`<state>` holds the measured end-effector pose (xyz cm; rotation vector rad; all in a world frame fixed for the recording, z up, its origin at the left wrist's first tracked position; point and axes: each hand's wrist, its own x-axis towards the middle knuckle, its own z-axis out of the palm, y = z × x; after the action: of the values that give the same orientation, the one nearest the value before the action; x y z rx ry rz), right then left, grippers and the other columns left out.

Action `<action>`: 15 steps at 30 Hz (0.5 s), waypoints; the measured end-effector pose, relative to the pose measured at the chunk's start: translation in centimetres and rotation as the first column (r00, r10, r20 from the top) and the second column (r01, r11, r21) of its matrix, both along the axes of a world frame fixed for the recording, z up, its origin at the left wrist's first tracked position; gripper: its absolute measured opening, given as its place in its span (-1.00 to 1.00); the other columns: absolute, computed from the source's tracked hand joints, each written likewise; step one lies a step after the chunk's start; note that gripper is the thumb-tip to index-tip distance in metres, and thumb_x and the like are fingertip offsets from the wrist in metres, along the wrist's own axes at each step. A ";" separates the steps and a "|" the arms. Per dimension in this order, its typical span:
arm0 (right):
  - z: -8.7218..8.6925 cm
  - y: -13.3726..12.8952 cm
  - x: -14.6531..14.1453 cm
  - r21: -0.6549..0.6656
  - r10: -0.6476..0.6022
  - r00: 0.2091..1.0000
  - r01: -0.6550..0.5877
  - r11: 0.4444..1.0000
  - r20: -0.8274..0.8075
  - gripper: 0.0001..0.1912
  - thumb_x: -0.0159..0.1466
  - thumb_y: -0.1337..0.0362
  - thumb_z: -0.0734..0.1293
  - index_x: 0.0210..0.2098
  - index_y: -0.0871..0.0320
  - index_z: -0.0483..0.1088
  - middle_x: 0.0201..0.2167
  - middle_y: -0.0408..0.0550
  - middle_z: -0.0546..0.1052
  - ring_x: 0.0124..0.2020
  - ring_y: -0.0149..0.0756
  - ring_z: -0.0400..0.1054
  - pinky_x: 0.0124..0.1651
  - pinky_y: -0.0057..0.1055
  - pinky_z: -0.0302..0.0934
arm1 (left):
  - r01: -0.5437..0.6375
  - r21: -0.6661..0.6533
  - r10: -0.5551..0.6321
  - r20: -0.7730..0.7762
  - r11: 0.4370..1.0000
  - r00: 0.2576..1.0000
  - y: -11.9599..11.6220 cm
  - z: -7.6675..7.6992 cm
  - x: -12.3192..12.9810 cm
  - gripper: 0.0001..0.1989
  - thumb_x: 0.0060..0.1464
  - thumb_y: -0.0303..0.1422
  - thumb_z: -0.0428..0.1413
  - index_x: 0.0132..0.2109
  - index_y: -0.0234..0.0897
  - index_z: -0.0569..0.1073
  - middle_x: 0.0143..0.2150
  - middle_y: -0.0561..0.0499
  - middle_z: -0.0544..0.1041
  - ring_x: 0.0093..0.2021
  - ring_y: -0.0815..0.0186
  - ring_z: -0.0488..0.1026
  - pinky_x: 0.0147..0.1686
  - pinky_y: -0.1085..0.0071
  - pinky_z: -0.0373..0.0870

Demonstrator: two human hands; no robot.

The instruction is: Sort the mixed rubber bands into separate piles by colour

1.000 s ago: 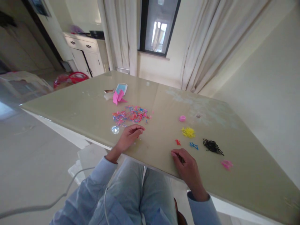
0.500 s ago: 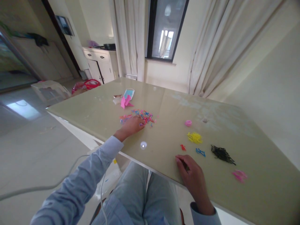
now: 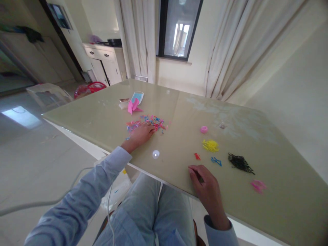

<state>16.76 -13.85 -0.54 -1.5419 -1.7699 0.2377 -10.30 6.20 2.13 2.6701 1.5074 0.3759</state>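
Note:
My left hand (image 3: 142,134) reaches into a mixed pile of small coloured elastic bands (image 3: 156,120), its fingers bent down together among them. Whatever the fingertips pinch is hidden. Close to the table's front edge rests my right hand (image 3: 207,184), thumb and forefinger pressed together; I cannot make out anything between them. Just beyond it lie a few red bands (image 3: 197,156) and some blue bands (image 3: 216,161). Farther out are heaps of yellow bands (image 3: 210,145) and black bands (image 3: 241,163). Pink bands (image 3: 258,186) lie to the right.
A small clear round lid-like piece (image 3: 155,154) lies between my hands. Behind the mixed pile are folded pink paper (image 3: 133,106) and a blue face mask (image 3: 137,97). A small pink ring-shaped thing (image 3: 203,129) sits near the middle of the table (image 3: 176,136).
The view has shifted slightly, so everything sits a little farther left and up. My left hand stays at the mixed pile and my right hand keeps its closed pose.

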 end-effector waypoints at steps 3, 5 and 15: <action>0.1 0.0 -0.1 -0.009 0.001 1.000 -0.001 1.000 0.000 -0.77 0.39 0.19 0.22 -0.26 0.13 0.48 -0.35 -0.05 0.56 -0.32 -0.28 0.44 -0.22 -0.38 0.30 | 0.019 -0.003 -0.019 -0.028 1.000 0.999 0.0 -0.1 -0.3 -0.67 0.29 -0.35 -0.08 -0.07 -0.23 0.59 -0.07 -0.13 0.56 0.00 0.14 0.46 0.02 0.26 0.34; 0.1 0.1 -0.1 -0.006 0.000 1.000 0.000 1.000 0.000 -0.77 0.38 0.20 0.22 -0.26 0.13 0.48 -0.34 -0.04 0.56 -0.32 -0.27 0.44 -0.22 -0.38 0.30 | 0.022 -0.007 -0.023 -0.060 1.000 0.998 0.0 -0.2 -0.5 -0.67 0.28 -0.36 -0.07 -0.05 -0.22 0.58 -0.07 -0.13 0.56 0.00 0.13 0.46 0.02 0.26 0.35; 0.3 0.0 -0.2 -0.020 -0.009 1.000 0.010 1.000 0.025 -0.76 0.39 0.19 0.20 -0.26 0.12 0.47 -0.35 -0.02 0.57 -0.31 -0.25 0.44 -0.21 -0.34 0.31 | -0.006 0.033 0.009 -0.072 0.999 0.997 -0.1 -0.4 0.3 -0.65 0.32 -0.31 -0.11 -0.04 -0.28 0.56 -0.02 -0.19 0.53 -0.01 0.11 0.45 -0.02 0.25 0.36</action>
<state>16.60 -13.89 -0.20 -1.5731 -1.7841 0.2333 -9.99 6.08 1.76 2.7320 1.5440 0.3105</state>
